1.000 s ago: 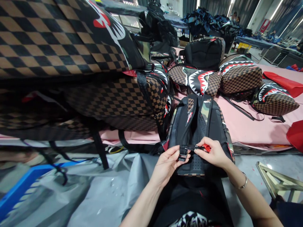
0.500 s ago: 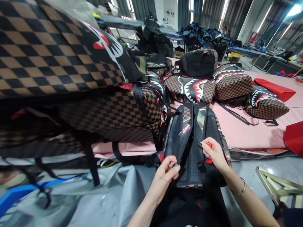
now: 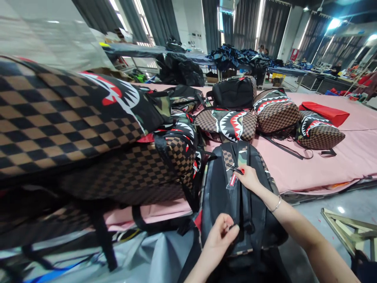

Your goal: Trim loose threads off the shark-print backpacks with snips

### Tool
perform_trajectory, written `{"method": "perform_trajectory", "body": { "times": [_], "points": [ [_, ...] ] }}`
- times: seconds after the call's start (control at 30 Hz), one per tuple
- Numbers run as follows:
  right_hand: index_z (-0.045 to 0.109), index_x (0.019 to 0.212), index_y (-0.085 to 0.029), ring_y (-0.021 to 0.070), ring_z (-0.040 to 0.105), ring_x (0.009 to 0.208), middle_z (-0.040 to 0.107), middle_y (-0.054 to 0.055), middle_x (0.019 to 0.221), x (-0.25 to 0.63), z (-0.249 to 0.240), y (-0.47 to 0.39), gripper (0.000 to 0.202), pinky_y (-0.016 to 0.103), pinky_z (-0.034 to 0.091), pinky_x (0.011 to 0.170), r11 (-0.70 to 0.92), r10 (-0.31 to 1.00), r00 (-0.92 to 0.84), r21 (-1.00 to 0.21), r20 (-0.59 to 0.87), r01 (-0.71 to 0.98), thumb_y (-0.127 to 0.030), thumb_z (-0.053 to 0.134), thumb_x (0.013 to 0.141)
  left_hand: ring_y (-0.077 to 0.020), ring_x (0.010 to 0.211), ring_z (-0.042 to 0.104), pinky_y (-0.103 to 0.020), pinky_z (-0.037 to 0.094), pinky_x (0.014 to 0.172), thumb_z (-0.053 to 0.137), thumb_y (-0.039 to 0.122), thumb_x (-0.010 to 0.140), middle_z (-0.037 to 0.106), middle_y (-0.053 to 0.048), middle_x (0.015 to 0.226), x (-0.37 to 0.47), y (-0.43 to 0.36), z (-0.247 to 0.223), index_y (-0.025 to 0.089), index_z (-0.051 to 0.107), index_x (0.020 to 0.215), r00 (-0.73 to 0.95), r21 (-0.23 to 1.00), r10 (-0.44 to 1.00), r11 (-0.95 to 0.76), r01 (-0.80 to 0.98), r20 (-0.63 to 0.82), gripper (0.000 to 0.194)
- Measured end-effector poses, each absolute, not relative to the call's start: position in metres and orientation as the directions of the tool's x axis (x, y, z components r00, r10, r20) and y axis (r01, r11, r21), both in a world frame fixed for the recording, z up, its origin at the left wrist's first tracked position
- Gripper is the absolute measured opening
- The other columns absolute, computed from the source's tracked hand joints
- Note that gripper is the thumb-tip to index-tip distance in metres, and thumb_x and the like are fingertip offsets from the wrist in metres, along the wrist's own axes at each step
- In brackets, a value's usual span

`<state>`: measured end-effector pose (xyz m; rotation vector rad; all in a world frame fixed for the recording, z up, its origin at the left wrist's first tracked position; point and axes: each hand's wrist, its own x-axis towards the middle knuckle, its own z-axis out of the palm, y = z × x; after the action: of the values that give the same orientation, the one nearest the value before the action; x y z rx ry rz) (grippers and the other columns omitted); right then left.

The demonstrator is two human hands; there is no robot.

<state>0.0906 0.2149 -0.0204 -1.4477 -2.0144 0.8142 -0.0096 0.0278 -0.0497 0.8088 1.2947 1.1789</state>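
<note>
A black backpack (image 3: 215,196) with checkered and camouflage patches lies back-side up at the pink table's near edge, its shoulder straps facing me. My right hand (image 3: 247,177) is closed around small scissors (image 3: 237,170) with red handles. Their dark blades point left, over the upper straps, just above a clear plastic tag (image 3: 232,181) with a red label. Lower down, my left hand (image 3: 223,232) is closed, thumb and fingers pinched at the lower part of the left strap. The fingers partly hide what they grip, which looks like the strap's dark end.
Checkered backpacks (image 3: 59,122) are piled high close on my left. More shark-mouth backpacks (image 3: 226,122) lie across the pink table (image 3: 318,169), with a red pouch (image 3: 325,113) among them. A beige metal frame (image 3: 350,230) stands on the floor to the right. People are far back.
My right hand with the scissors has moved up and left to the upper straps beside the tag. My left hand is lower on the backpack. The camera view has shifted.
</note>
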Motion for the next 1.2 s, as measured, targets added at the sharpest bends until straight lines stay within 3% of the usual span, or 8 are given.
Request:
{"method": "perform_trajectory", "body": {
  "times": [0.13, 0.2, 0.33, 0.5, 0.73, 1.0, 1.13, 1.2],
  "points": [
    [0.062, 0.071, -0.017, 0.015, 0.056, 0.064, 0.062, 0.002, 0.067, 0.084, -0.024, 0.214, 0.016, 0.024, 0.039, 0.06, 0.234, 0.96, -0.268, -0.745, 0.077, 0.624, -0.031, 0.056, 0.076, -0.0107, 0.064, 0.057, -0.022, 0.042, 0.058, 0.071, 0.047, 0.064, 0.058, 0.001, 0.079, -0.026, 0.069, -0.043, 0.022, 0.049, 0.106, -0.172, 0.818, 0.899, 0.268, -0.509, -0.402, 0.054],
    [0.061, 0.071, -0.017, 0.014, 0.056, 0.063, 0.062, 0.001, 0.067, 0.082, -0.024, 0.212, 0.017, 0.023, 0.039, 0.06, 0.232, 0.959, -0.273, -0.752, 0.071, 0.617, -0.031, 0.055, 0.077, -0.0121, 0.069, 0.061, -0.023, 0.046, 0.061, 0.073, 0.044, 0.063, 0.062, -0.002, 0.085, -0.031, 0.097, -0.037, 0.019, 0.052, 0.104, -0.137, 0.768, 0.899, 0.266, -0.583, -0.416, 0.052],
    [0.06, 0.073, -0.017, 0.0125, 0.055, 0.059, 0.06, 0.0, 0.063, 0.084, -0.022, 0.214, 0.016, 0.021, 0.037, 0.057, 0.216, 0.959, -0.279, -0.743, 0.041, 0.633, -0.031, 0.053, 0.079, -0.0157, 0.062, 0.063, -0.028, 0.051, 0.061, 0.079, 0.034, 0.057, 0.067, -0.006, 0.077, -0.031, 0.138, -0.036, 0.012, 0.057, 0.086, -0.01, 0.777, 0.927, 0.307, -0.549, -0.374, 0.043],
    [0.057, 0.065, -0.017, 0.0116, 0.05, 0.06, 0.056, 0.0, 0.062, 0.09, -0.017, 0.23, 0.014, 0.021, 0.032, 0.054, 0.187, 0.929, -0.354, -0.693, -0.105, 0.696, -0.027, 0.058, 0.075, -0.0137, 0.06, 0.064, -0.027, 0.052, 0.066, 0.081, 0.026, 0.052, 0.069, -0.001, 0.074, -0.024, 0.142, -0.055, 0.014, 0.055, 0.092, -0.08, 0.802, 0.929, 0.266, -0.535, -0.361, 0.049],
    [0.048, 0.053, -0.017, 0.0061, 0.032, 0.036, 0.035, -0.008, 0.04, 0.084, -0.019, 0.246, 0.029, 0.019, 0.027, 0.041, 0.095, 0.805, -0.505, -0.773, -0.311, 0.627, -0.03, 0.052, 0.079, -0.0156, 0.067, 0.066, -0.028, 0.053, 0.067, 0.078, 0.03, 0.055, 0.07, -0.003, 0.082, -0.026, 0.136, -0.06, 0.015, 0.055, 0.099, -0.153, 0.85, 0.93, 0.229, -0.474, -0.335, 0.052],
    [0.059, 0.066, -0.016, 0.0106, 0.049, 0.055, 0.053, -0.003, 0.055, 0.088, -0.013, 0.229, 0.027, 0.02, 0.032, 0.053, 0.18, 0.9, -0.414, -0.751, -0.135, 0.636, -0.042, 0.058, 0.074, -0.0134, 0.066, 0.066, -0.027, 0.053, 0.069, 0.076, 0.031, 0.06, 0.07, -0.005, 0.083, -0.032, 0.135, -0.069, 0.014, 0.055, 0.098, -0.082, 0.792, 0.933, 0.249, -0.558, -0.351, 0.046],
    [0.063, 0.072, -0.02, 0.0138, 0.055, 0.064, 0.059, -0.002, 0.06, 0.088, -0.011, 0.215, 0.012, 0.022, 0.032, 0.059, 0.236, 0.91, -0.407, -0.702, -0.083, 0.672, -0.032, 0.064, 0.069, -0.0146, 0.075, 0.065, -0.029, 0.054, 0.074, 0.077, 0.028, 0.06, 0.069, -0.002, 0.082, -0.029, 0.135, -0.073, 0.014, 0.056, 0.097, -0.135, 0.797, 0.937, 0.192, -0.572, -0.322, 0.045],
    [0.06, 0.065, -0.019, 0.0127, 0.052, 0.061, 0.055, -0.002, 0.056, 0.086, -0.012, 0.215, 0.007, 0.022, 0.03, 0.057, 0.141, 0.92, -0.373, -0.78, -0.125, 0.61, -0.025, 0.064, 0.067, -0.014, 0.071, 0.065, -0.029, 0.055, 0.072, 0.076, 0.029, 0.061, 0.068, -0.002, 0.081, -0.028, 0.135, -0.075, 0.014, 0.056, 0.095, -0.144, 0.815, 0.94, 0.184, -0.549, -0.309, 0.043]
  ]
}}
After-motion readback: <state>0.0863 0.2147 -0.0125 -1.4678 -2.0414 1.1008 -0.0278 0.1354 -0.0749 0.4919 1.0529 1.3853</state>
